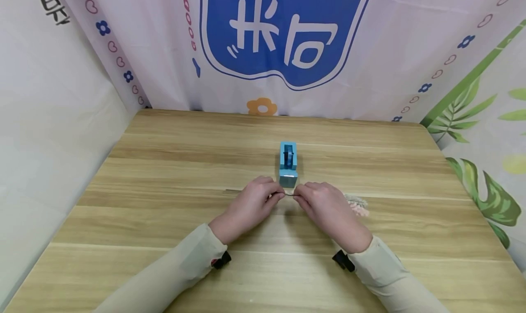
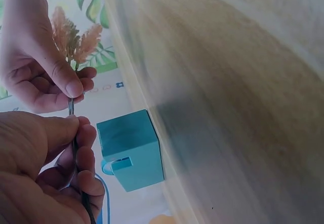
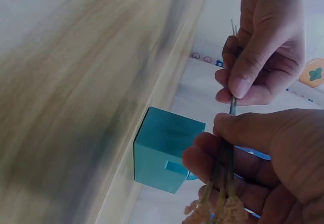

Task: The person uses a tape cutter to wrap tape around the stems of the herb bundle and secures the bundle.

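A small bunch of artificial flowers [image 1: 356, 204], with fluffy pink and grey-green heads and thin dark stems [image 1: 289, 194], is held level above the table. My left hand [image 1: 255, 199] pinches the stems between thumb and fingers, and their thin ends stick out past it to the left. Close beside it, my right hand [image 3: 273, 158] grips the stems nearer the flower heads [image 3: 217, 213]. A short shiny stretch of stem shows between both thumbs; whether tape is wrapped there I cannot tell. Just beyond the fingertips stands a blue tape dispenser [image 1: 288, 164] with a roll in it.
The wooden table [image 1: 185, 144] extends around the hands. Behind it hangs a printed cloth [image 1: 164, 53] with a blue sign. White cloth [image 1: 53, 121] borders the left side, and leaf-patterned cloth [image 1: 493, 167] the right.
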Tool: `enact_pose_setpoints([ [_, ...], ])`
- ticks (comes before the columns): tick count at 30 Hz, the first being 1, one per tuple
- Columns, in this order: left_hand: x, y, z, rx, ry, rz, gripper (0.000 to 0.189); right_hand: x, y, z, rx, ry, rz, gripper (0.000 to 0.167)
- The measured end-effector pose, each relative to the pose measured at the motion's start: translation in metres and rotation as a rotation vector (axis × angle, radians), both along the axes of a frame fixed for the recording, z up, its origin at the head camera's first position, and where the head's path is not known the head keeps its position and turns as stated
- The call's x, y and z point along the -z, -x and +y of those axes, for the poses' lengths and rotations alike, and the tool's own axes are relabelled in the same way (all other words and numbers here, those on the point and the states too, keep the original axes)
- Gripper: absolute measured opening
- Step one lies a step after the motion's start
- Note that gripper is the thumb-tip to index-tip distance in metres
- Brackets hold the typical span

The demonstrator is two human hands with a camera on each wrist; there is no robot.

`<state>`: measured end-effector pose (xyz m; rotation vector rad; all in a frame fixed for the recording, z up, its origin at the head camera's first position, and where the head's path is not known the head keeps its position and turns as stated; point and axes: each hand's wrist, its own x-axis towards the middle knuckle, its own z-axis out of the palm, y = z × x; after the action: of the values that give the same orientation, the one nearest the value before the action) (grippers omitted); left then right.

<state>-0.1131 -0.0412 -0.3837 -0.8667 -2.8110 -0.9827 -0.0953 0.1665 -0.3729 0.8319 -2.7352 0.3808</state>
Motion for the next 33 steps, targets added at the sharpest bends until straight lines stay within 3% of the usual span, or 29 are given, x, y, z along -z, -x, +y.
enact_pose_setpoints([
  [12,0.0005,0.0010,0.0015,-0.008,-0.029,-0.002,0.005,-0.0008,0.0019,0.0008,0.002,0.020,-0.058,0.006],
  [25,0.0019,0.0038,0.0015,-0.003,0.019,-0.086,0.015,0.0034,0.0028,0.0004,0.025,0.007,-0.031,0.005],
  [33,0.0037,0.0056,0.0008,-0.015,-0.014,-0.067,0.011,0.0042,0.0037,0.0011,0.005,-0.006,-0.030,0.007],
])
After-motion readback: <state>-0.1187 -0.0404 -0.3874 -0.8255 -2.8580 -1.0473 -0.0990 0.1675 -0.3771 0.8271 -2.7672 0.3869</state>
